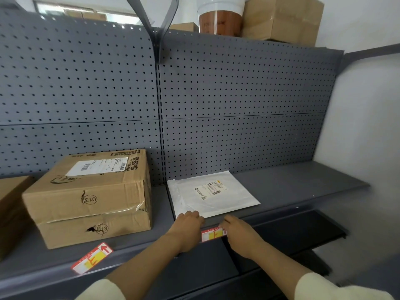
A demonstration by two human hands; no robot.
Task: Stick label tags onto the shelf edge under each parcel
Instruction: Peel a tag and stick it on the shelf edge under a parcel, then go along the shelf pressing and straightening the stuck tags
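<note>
Shelf edge [255, 219] is faced below a cardboard box [91, 198] and a white parcel [212, 193]; a label tag [213, 234] is pressed against it under that parcel by the left hand [188, 228] and right hand [240, 232], fingers flat, gripping nothing.

Shelf [292, 187] dark grey; back panel [238, 87] same grey, dotted with regular dark holes. Cardboard box [91, 198] tan, white shipping label, black "013" circled marks. Flat mailer [233, 200] white, small printed label. Label tags [93, 257] [213, 234] red-bordered, white with yellow patch, red arrow. Sleeves [337, 286] cream.
</note>
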